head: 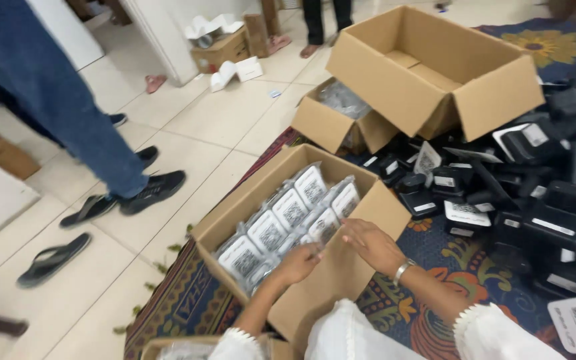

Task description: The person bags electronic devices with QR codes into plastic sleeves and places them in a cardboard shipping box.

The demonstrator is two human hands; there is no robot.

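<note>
Two hands — left hand (299, 262), right hand (372, 244) — on packet-filled cardboard box (368, 212)

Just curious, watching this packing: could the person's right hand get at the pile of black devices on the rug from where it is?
Probably yes. The right hand rests at the near flap of the open box, and the black devices lie just to its right on the rug, with nothing between them.
</note>
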